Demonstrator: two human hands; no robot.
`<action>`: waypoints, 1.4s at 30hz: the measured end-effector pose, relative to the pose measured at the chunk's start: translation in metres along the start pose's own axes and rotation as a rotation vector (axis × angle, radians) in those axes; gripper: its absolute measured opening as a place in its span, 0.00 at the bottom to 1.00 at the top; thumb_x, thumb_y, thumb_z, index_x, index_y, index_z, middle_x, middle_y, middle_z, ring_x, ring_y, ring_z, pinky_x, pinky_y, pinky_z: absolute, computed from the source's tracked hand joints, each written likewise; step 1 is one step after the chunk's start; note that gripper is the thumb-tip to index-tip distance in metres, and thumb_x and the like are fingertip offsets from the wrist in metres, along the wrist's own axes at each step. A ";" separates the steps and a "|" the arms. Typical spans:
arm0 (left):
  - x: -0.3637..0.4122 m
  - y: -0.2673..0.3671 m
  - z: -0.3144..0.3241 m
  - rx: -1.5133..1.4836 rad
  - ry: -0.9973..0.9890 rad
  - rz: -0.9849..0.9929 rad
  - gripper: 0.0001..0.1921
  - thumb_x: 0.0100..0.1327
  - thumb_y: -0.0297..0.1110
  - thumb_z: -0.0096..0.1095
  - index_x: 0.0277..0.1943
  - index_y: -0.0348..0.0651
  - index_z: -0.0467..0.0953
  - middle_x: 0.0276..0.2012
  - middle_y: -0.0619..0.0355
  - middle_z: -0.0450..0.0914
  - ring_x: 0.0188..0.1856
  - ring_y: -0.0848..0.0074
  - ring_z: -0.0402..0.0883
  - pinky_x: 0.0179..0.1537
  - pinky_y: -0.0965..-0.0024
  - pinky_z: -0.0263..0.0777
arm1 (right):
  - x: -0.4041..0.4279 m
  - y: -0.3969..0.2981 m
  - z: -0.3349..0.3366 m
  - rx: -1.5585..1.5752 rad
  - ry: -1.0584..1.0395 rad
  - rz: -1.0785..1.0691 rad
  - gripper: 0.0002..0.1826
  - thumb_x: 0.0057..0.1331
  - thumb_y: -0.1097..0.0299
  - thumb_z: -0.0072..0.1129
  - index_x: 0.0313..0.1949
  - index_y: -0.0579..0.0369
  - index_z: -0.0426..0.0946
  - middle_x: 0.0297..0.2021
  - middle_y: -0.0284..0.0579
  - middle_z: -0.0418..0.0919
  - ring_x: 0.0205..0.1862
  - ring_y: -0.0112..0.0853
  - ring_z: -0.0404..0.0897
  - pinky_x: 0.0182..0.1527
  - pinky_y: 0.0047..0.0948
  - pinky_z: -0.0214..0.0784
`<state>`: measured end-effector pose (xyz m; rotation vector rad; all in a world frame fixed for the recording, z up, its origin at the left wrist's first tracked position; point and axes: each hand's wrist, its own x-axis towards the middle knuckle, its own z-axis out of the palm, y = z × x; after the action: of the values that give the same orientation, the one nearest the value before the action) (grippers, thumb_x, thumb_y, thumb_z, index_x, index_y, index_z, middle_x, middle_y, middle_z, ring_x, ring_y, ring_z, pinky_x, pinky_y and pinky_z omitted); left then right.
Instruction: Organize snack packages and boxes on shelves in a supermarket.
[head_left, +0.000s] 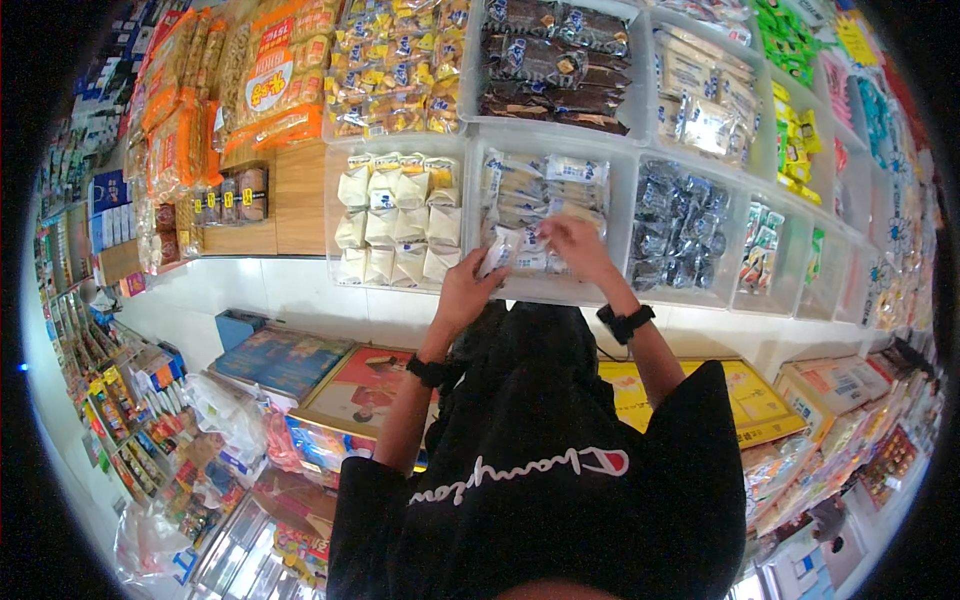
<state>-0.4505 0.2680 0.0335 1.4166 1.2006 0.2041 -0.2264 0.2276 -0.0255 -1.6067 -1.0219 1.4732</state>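
Note:
My left hand (463, 291) is at the front left corner of a clear plastic bin (621, 225). Its thumb and fingers grip a white wrapped snack packet (501, 250), which is tilted upright. Over the middle of the same bin is my right hand (577, 240), blurred, with its fingers bent close to the packets below. Whether it holds anything cannot be made out. Rows of similar white snack packets (517, 187) fill the bin, partly hidden by my hands. A black band (431, 370) is on my left wrist and a black watch-like device (626, 324) on my right.
Cream wrapped packets (394, 217) fill the bin to the left; dark packets (679, 225) lie to the right. Behind are bins of brown packets (555, 64) and pale packets (709, 97). Orange snack bags (274, 67) stand far left. Framed pictures (367, 390) and boxes (832, 382) flank my body.

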 end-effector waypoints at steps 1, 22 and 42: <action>-0.002 -0.002 -0.001 -0.006 0.052 -0.021 0.17 0.59 0.32 0.63 0.47 0.30 0.72 0.33 0.53 0.79 0.36 0.79 0.78 0.40 0.73 0.73 | 0.008 0.000 -0.011 -0.393 0.185 -0.020 0.18 0.60 0.62 0.57 0.46 0.61 0.71 0.36 0.45 0.78 0.36 0.37 0.78 0.39 0.35 0.72; -0.005 0.022 0.031 -0.722 -0.044 -0.042 0.23 0.67 0.40 0.51 0.61 0.39 0.61 0.51 0.57 0.71 0.50 0.78 0.71 0.50 0.73 0.66 | -0.072 -0.079 0.056 -0.736 0.194 -0.300 0.23 0.64 0.60 0.48 0.54 0.61 0.65 0.49 0.58 0.70 0.46 0.48 0.75 0.41 0.44 0.71; -0.078 -0.046 -0.033 -0.651 0.421 -0.169 0.20 0.62 0.39 0.59 0.51 0.34 0.70 0.41 0.56 0.79 0.39 0.78 0.76 0.42 0.75 0.69 | 0.134 0.013 0.042 0.076 0.317 -0.022 0.16 0.58 0.61 0.59 0.39 0.62 0.76 0.33 0.42 0.80 0.38 0.29 0.78 0.38 0.28 0.67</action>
<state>-0.5342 0.2205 0.0449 0.7140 1.4150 0.7310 -0.2630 0.3431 -0.0979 -1.7011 -0.7913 1.1793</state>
